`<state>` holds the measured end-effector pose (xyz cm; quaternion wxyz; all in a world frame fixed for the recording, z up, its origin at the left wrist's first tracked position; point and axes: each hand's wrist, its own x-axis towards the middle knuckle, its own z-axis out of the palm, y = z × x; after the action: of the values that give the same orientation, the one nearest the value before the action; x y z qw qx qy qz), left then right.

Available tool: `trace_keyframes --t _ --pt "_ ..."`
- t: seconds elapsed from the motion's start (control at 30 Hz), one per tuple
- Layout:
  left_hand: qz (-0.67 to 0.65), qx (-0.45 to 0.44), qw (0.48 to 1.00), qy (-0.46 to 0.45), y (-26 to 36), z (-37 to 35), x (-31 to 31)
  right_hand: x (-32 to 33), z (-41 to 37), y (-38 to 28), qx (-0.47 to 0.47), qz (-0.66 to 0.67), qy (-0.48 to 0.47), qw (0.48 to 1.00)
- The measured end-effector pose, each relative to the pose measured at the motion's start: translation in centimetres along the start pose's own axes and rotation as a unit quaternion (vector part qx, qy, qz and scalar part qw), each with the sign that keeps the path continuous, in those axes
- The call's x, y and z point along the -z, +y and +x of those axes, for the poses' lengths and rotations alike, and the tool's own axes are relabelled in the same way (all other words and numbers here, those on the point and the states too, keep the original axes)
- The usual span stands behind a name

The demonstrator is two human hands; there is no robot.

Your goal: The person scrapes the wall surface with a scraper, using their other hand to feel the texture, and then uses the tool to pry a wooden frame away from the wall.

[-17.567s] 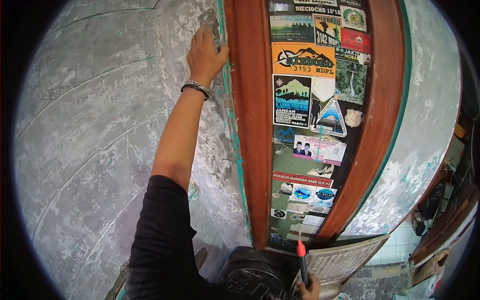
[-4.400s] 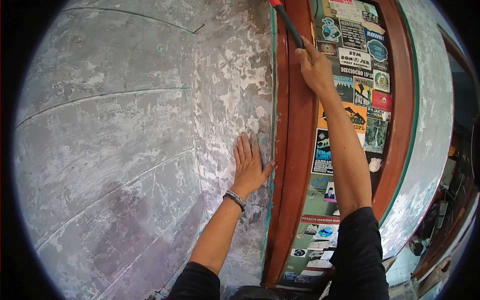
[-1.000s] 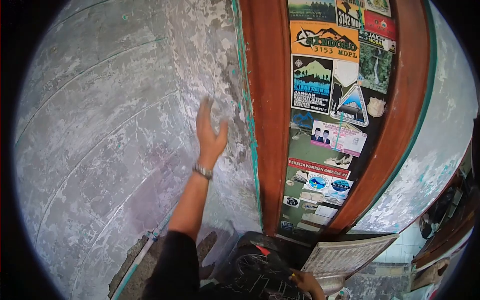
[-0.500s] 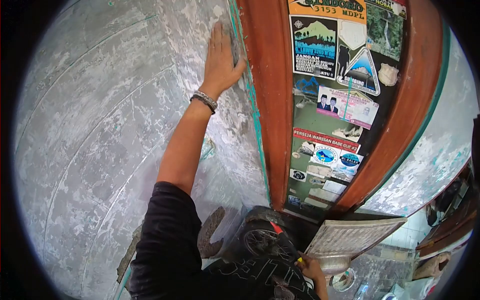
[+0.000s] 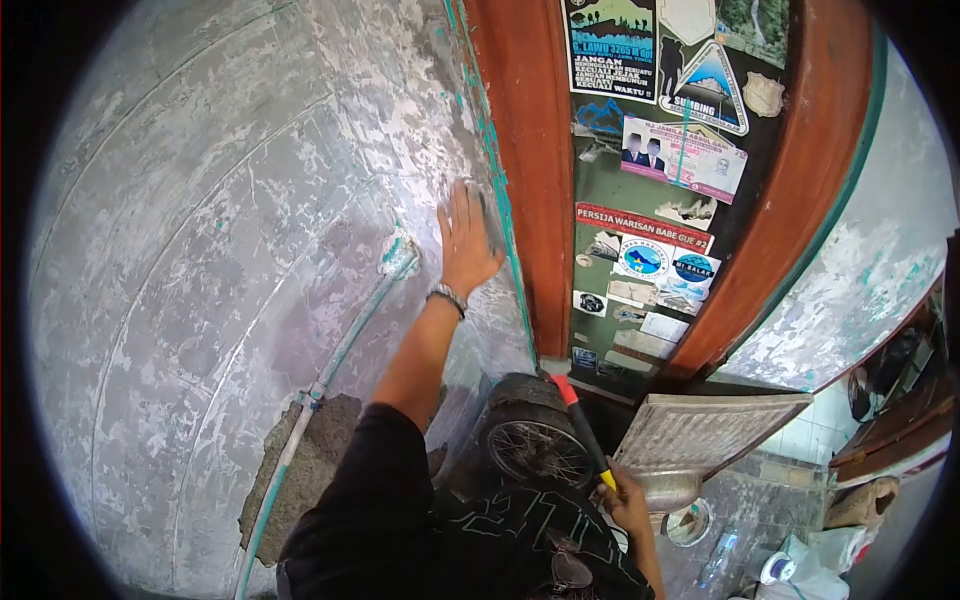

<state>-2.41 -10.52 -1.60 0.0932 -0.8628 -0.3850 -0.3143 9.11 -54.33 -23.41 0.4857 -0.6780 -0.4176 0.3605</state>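
My left hand (image 5: pixel 468 240) lies open against the grey, patchy wall (image 5: pixel 445 130), fingers stretched upward, close to the green-edged wooden frame (image 5: pixel 530 230). A bracelet circles that wrist. Low on the right, my right hand (image 5: pixel 628 505) is closed around the yellow end of a scraper (image 5: pixel 585 425). Its long handle is red, black and yellow, and a pale flat blade shows at the upper end. The scraper points up and to the left, in front of a spoked wheel (image 5: pixel 537 450).
A sticker-covered panel (image 5: pixel 600 255) stands right of the wooden frame. A pipe (image 5: pixel 350 335) runs down the wall past a bare rough patch (image 5: pixel 325 440). Lower right are a tilted board (image 5: pixel 690 440), a metal pot (image 5: pixel 665 490), a plastic bottle (image 5: pixel 718 555) and white bags (image 5: pixel 800 565).
My left hand has slid down the wall, uncovering the pipe beside the arm. The scraper in my right hand is more fully visible. The view has tilted slightly downward.
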Motion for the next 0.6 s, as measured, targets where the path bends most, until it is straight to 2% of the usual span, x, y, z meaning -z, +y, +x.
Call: trace_keyframes --t 0.07,0.13,0.17,0.2,0.23,0.27,0.3,0.37,0.4,0.47,0.5,0.53,0.6 --pt "-0.074 0.117 0.99 -0.003 -0.1 -4.7 -2.7 0.0 0.0 -0.8 0.015 0.014 0.008 1.0" --pt "-0.293 0.263 0.918 0.043 -0.1 -10.0 -6.6 -0.1 0.6 -2.8 0.033 0.031 0.02 0.999" --pt "-0.294 0.261 0.919 0.042 0.9 -12.2 -6.6 0.0 0.9 -4.2 0.036 0.03 0.02 0.999" --pt "-0.435 0.299 0.849 -0.016 2.3 -14.3 -6.1 0.1 1.4 -5.1 0.038 0.027 0.019 0.999" --pt "-0.564 0.328 0.754 -0.074 3.8 -15.8 -5.6 0.0 2.1 -5.3 0.036 0.027 0.02 0.999" --pt "-0.676 0.349 0.636 -0.13 5.0 -16.2 -4.9 -0.2 2.8 -5.1 0.073 0.039 0.015 0.996" --pt "-0.674 0.349 0.638 -0.134 6.1 -15.7 -3.9 -0.6 3.6 -5.3 0.11 0.052 0.009 0.993" --pt "-0.767 0.257 0.567 -0.157 7.9 -14.8 -1.1 -1.4 5.0 -6.7 0.125 0.059 0.013 0.99" --pt "-0.766 0.258 0.566 -0.161 7.9 -14.2 -0.4 -1.7 5.8 -7.5 0.145 0.059 0.015 0.988" --pt "-0.812 0.215 0.53 -0.115 7.8 -11.9 0.5 -2.8 7.4 -9.1 0.156 0.099 0.027 0.982" --pt "-0.815 0.217 0.531 -0.086 8.3 -10.7 1.8 -3.3 8.3 -9.7 0.173 0.115 0.02 0.978" --pt "-0.814 0.214 0.531 -0.093 8.0 -10.1 2.1 -4.0 9.2 -10.4 0.191 0.132 0.015 0.973" --pt "-0.863 0.165 0.472 -0.074 7.5 -8.6 2.1 -5.6 11.1 -11.2 0.191 0.148 0.026 0.97"
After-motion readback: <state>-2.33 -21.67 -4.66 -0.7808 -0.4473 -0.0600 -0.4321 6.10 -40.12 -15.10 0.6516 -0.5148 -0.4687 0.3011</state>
